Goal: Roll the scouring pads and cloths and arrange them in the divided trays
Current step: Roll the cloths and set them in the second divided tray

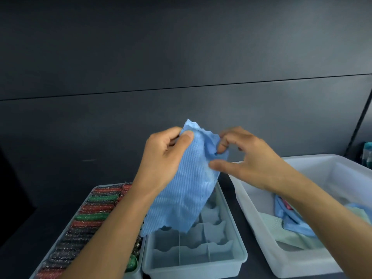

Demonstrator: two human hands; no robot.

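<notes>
Behind the counter, a dark grey panelled wall (181, 47) fills the upper half of the view, crossed by one thin horizontal seam. Below it lies a dark counter (40, 228) with three containers side by side. Largest is a white bin (281, 258) on the right, in which loose cloths lie crumpled: a blue one (289, 220) on top of a pale green one (281, 232).

At the left stands a long tray (104, 186) packed with rolled scouring pads (88, 217) in red, green and black, laid crosswise in a row. Just beside it, in the middle, sits a pale divided tray (193, 264) whose visible compartments have wavy-topped partitions and hold nothing.

Above this middle tray hangs the blue cloth (185, 188), unrolled and held up in the air, its scalloped lower edge just over the tray's partitions. The left hand (163, 160) pinches the cloth's upper left corner between thumb and curled fingers. The right hand (247, 160) grips the upper right edge with its forefingers hooked into the fabric, the thumb stretched out against the cloth lower down.

At the far right edge a small teal-and-white object (367, 154) is cut off by the frame.
</notes>
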